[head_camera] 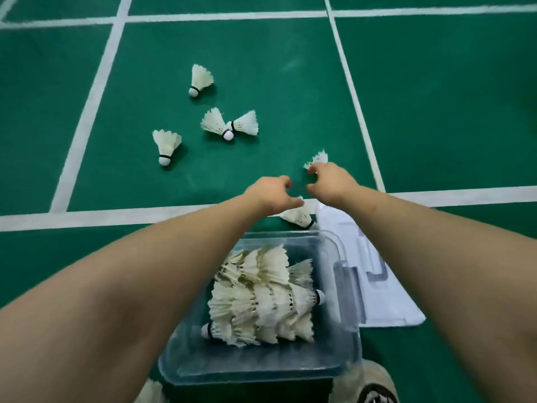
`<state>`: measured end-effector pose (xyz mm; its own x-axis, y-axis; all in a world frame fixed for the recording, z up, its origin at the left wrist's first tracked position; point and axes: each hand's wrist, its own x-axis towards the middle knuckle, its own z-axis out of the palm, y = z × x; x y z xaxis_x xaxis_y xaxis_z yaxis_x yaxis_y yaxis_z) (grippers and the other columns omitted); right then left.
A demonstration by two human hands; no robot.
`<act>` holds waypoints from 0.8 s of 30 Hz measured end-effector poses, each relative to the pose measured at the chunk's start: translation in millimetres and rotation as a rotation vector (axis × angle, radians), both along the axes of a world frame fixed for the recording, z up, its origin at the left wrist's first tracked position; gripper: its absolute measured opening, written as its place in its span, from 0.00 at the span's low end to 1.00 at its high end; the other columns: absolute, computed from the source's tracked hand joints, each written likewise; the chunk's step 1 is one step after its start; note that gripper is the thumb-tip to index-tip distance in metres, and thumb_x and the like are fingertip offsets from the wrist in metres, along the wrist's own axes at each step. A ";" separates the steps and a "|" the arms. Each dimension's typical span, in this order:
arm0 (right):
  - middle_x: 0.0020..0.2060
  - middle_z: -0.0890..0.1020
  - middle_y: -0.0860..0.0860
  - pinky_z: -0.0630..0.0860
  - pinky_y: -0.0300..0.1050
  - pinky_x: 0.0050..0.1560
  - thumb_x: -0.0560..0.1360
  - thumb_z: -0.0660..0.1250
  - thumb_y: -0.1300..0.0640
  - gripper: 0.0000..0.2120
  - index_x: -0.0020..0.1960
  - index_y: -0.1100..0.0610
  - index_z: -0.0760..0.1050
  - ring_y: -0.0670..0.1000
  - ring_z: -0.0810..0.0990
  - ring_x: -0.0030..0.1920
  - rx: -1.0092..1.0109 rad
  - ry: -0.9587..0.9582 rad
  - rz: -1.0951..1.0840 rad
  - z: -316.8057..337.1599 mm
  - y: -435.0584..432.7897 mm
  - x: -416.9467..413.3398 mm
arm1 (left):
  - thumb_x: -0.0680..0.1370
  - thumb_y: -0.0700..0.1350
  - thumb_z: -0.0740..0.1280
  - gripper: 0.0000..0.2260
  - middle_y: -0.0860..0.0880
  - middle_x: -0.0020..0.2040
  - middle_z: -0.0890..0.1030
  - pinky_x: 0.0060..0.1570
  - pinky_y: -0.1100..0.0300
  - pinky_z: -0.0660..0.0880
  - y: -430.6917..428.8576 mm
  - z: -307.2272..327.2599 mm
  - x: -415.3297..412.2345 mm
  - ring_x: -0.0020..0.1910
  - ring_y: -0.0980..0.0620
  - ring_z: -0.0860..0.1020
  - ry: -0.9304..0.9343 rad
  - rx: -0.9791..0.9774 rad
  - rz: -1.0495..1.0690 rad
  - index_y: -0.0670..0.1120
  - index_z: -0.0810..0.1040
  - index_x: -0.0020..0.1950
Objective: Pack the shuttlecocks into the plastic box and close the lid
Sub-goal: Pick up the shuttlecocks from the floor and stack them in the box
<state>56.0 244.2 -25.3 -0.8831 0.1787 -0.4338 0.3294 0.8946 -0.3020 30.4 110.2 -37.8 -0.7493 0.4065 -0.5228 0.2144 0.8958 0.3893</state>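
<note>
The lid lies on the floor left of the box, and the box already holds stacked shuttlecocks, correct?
Not quite. The head view shows the lid on the floor right of the box, not left. The box does hold stacked shuttlecocks.

The court floor under me is deep green, crossed by white lines. The loose shuttlecocks on it have cream-white feathers, white cork tips and a thin black band, like the stacked ones in my plastic box, which is clear with a bluish tint. Its lid, on the floor at the box's right edge, is frosted white.
</note>
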 end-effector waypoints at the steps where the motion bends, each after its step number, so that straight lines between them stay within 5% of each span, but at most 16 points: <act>1: 0.62 0.76 0.57 0.74 0.50 0.60 0.73 0.64 0.56 0.20 0.65 0.57 0.71 0.59 0.75 0.61 -0.005 -0.002 -0.015 -11.5 2.6 -6.7 | 0.73 0.60 0.64 0.26 0.45 0.55 0.79 0.50 0.57 0.71 5.4 -10.5 -4.5 0.57 0.45 0.75 -0.013 0.005 -0.016 0.47 0.69 0.65; 8: 0.67 0.68 0.55 0.66 0.53 0.63 0.74 0.64 0.56 0.24 0.69 0.55 0.65 0.58 0.65 0.67 0.158 0.056 0.013 -58.9 7.0 -29.4 | 0.73 0.58 0.65 0.21 0.43 0.53 0.81 0.48 0.56 0.74 23.2 -53.2 -21.7 0.53 0.43 0.76 -0.072 -0.080 -0.145 0.42 0.78 0.54; 11: 0.68 0.66 0.53 0.67 0.55 0.61 0.73 0.64 0.58 0.25 0.69 0.55 0.65 0.59 0.64 0.67 0.230 0.131 0.024 -69.1 9.0 -43.0 | 0.75 0.50 0.65 0.13 0.40 0.39 0.78 0.33 0.60 0.65 25.8 -56.2 -37.0 0.43 0.41 0.72 -0.177 0.031 -0.036 0.42 0.75 0.37; 14: 0.71 0.62 0.51 0.67 0.58 0.62 0.73 0.65 0.57 0.25 0.69 0.54 0.64 0.61 0.62 0.69 0.277 0.142 -0.022 -79.6 14.4 -57.6 | 0.75 0.45 0.64 0.15 0.47 0.27 0.66 0.28 0.63 0.60 15.3 -48.6 -66.6 0.33 0.47 0.66 -0.185 0.176 0.168 0.47 0.66 0.29; 17: 0.69 0.65 0.54 0.68 0.58 0.61 0.77 0.62 0.57 0.21 0.68 0.57 0.64 0.63 0.64 0.67 0.306 0.083 -0.017 -87.0 18.9 -73.7 | 0.75 0.43 0.60 0.13 0.49 0.29 0.68 0.29 0.60 0.62 -14.9 -41.2 -102.9 0.36 0.48 0.67 -0.062 0.182 0.237 0.47 0.66 0.30; 21: 0.61 0.72 0.59 0.72 0.54 0.56 0.77 0.58 0.64 0.16 0.64 0.59 0.71 0.62 0.68 0.62 0.335 0.069 0.109 -88.7 1.7 -99.3 | 0.76 0.45 0.57 0.09 0.45 0.42 0.76 0.39 0.58 0.65 -60.9 -45.9 -134.1 0.42 0.45 0.71 0.191 0.043 0.212 0.44 0.75 0.49; 24: 0.59 0.72 0.59 0.72 0.53 0.55 0.73 0.59 0.69 0.19 0.63 0.59 0.72 0.62 0.71 0.60 0.260 0.080 0.169 -85.2 -24.9 -123.0 | 0.78 0.50 0.58 0.11 0.43 0.46 0.81 0.41 0.57 0.65 -86.4 -50.6 -149.1 0.46 0.43 0.75 0.296 0.011 0.228 0.46 0.77 0.49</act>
<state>-66.9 219.3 -110.5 -0.9392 0.1223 -0.3208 0.1540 0.9852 -0.0752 -118.7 23.8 -88.4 -0.9392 0.2165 -0.2667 0.1148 0.9295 0.3504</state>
